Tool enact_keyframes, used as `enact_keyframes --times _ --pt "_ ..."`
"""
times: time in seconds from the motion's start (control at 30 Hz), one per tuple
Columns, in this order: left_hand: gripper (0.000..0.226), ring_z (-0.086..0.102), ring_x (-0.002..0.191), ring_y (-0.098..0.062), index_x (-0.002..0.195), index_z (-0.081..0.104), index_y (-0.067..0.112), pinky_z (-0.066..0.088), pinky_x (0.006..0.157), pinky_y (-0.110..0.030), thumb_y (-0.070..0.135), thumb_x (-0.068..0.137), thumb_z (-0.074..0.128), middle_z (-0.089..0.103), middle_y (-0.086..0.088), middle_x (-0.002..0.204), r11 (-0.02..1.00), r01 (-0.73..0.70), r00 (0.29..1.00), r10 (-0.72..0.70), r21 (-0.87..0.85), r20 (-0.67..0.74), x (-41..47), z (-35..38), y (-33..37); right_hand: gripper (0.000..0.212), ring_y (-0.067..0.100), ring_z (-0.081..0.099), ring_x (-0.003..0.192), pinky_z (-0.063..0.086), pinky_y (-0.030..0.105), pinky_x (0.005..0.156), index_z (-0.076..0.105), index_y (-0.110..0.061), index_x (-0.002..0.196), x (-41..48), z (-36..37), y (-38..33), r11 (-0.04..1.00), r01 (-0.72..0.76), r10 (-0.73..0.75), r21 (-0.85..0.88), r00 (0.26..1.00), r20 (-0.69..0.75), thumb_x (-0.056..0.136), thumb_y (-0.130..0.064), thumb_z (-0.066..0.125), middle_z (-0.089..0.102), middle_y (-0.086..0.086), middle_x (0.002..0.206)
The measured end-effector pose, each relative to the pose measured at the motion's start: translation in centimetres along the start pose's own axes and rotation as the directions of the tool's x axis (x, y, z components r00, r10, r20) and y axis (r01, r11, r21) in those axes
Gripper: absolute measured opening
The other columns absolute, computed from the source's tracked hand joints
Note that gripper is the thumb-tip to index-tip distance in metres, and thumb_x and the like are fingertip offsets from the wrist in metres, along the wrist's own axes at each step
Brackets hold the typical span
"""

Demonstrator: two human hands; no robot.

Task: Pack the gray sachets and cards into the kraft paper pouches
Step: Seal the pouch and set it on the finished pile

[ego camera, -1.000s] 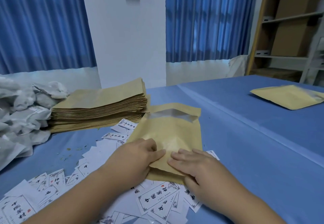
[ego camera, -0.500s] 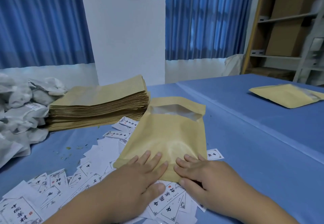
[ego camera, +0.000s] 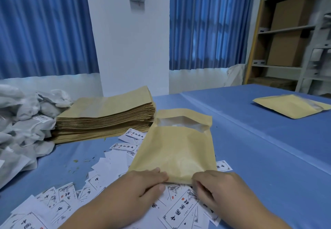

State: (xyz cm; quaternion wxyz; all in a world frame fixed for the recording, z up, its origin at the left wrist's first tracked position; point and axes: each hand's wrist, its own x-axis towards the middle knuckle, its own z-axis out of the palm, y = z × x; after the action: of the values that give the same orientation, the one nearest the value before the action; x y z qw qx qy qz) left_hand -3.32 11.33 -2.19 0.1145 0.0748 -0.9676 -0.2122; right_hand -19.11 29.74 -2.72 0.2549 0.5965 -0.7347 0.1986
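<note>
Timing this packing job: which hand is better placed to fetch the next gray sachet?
Left, probably: the left hand is nearer the heap of gray sachets; the right hand would cross the tan kraft paper pouch.

You have one view only, from the camera on your head: it looks forward and down across the blue table (ego camera: 268, 166), wide-angled. The kraft pouch (ego camera: 176, 149) lies close below the lens, low in the centre; beyond the pouch, well apart, the view faces the white pillar (ego camera: 132, 49) and blue curtains (ego camera: 206, 22)
</note>
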Motion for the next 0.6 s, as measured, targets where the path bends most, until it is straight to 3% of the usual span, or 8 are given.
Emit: enact_keyframes --times 0.1,0.2,0.27,0.33,0.43,0.5,0.6 --pt "0.035 0.044 0.113 0.012 0.129 0.052 0.046 0.037 0.097 -0.013 0.051 0.095 0.044 0.052 0.033 0.124 0.993 -0.013 0.986 0.032 0.117 -0.161 -0.3 -0.5 0.2 0.009 0.014 0.041 0.043 0.035 0.022 0.036 0.059 -0.023 0.061 -0.2 -0.2 0.2 0.992 -0.124 0.126 0.04 0.99 -0.056 0.068 -0.017 0.062 0.046 -0.007 0.049" --pt "0.027 0.054 0.104 -0.003 0.118 0.063 0.037 0.043 0.089 -0.018 0.034 0.091 0.06 0.055 0.022 0.113 0.966 -0.027 0.967 0.091 0.258 -0.238 -0.7 -1.1 0.1 0.011 0.014 0.047 0.049 0.042 0.025 0.042 0.065 -0.021 0.069 -0.3 -0.4 0.8 0.977 -0.198 0.208 0.085 0.97 -0.126 0.075 -0.013 0.063 0.051 -0.009 0.054" --pt "0.025 0.063 0.084 -0.012 0.096 0.072 0.027 0.047 0.07 -0.018 0.018 0.074 0.08 0.062 0.013 0.094 0.934 -0.016 0.949 0.127 0.357 -0.29 -0.9 -1.6 -0.2 0.011 0.014 0.05 0.051 0.044 0.026 0.045 0.067 -0.023 0.073 -0.3 -0.5 1.0 0.971 -0.213 0.229 0.112 0.96 -0.16 0.077 -0.013 0.064 0.054 -0.011 0.057" --pt "0.027 0.062 0.065 -0.014 0.076 0.073 0.022 0.042 0.055 -0.016 0.01 0.059 0.089 0.062 0.009 0.075 0.909 -0.005 0.909 0.178 0.416 -0.378 -0.8 -2.1 -0.4 0.01 0.013 0.051 0.052 0.044 0.026 0.045 0.067 -0.023 0.075 -0.4 -0.7 1.0 0.974 -0.195 0.215 0.118 0.957 -0.193 0.078 -0.017 0.061 0.056 -0.013 0.06" --pt "0.007 0.06 0.056 -0.018 0.071 0.073 0.017 0.041 0.047 -0.022 0.018 0.078 0.07 0.06 0.005 0.066 0.88 -0.021 0.854 0.262 0.474 -0.45 -0.7 -2.3 -0.6 0.02 0.015 0.057 0.055 0.048 0.027 0.045 0.069 -0.022 0.076 -0.4 -1.0 1.2 0.979 -0.147 0.178 0.138 0.953 -0.244 0.081 -0.026 0.05 0.061 -0.011 0.064" --pt "0.015 0.059 0.056 -0.021 0.073 0.072 0.013 0.042 0.045 -0.025 0.018 0.081 0.061 0.059 0.002 0.067 0.873 -0.013 0.826 0.284 0.487 -0.487 -0.6 -2.1 -0.8 0.02 0.015 0.061 0.062 0.049 0.027 0.05 0.07 -0.021 0.078 -0.5 -1.2 1.3 0.987 -0.099 0.129 0.126 0.958 -0.254 0.076 -0.025 0.05 0.063 -0.01 0.069" --pt "0.027 0.05 0.065 -0.016 0.077 0.072 0.011 0.038 0.043 -0.027 0.02 0.084 0.048 0.059 -0.001 0.07 0.881 0.02 0.794 0.272 0.472 -0.543 -0.5 -1.9 -0.8 0.022 0.016 0.058 0.078 0.049 0.031 0.066 0.068 -0.02 0.087 -0.5 -1.0 1.6 0.993 -0.021 0.037 0.113 0.989 -0.142 0.066 -0.015 0.061 0.061 -0.009 0.084"
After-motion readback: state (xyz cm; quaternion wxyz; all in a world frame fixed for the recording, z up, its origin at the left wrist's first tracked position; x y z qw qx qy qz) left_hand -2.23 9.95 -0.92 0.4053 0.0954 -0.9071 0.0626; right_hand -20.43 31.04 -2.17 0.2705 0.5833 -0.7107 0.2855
